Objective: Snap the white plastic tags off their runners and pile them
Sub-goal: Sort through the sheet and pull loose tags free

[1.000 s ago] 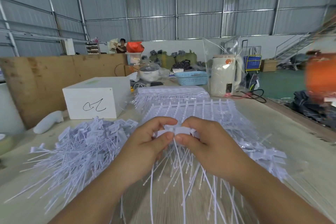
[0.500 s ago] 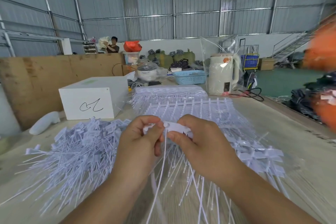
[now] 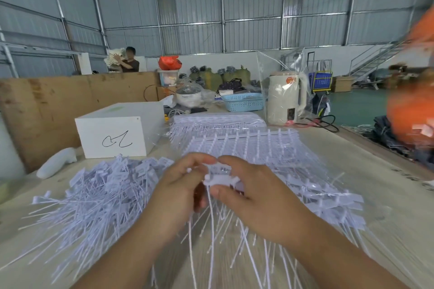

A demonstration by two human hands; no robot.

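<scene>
Nearby, blue basket [image 3: 243,102], contents unseen; tags [image 3: 98,190] loose.

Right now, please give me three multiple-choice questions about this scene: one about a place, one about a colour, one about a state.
1. Where is the pile of loose tags?
A. left of the hands
B. inside the basket
C. on top of the box

2. What colour is the basket?
A. red
B. blue
C. black

3. What are the hands doing?
A. both lie flat on the table
B. only one holds something
C. both pinch a tag

Answers:
1 A: the pile spreads over the table beside the left hand.
2 B: its perforated wall is light blue.
3 C: the left hand and right hand meet on the white piece, fingers curled around it.
</scene>
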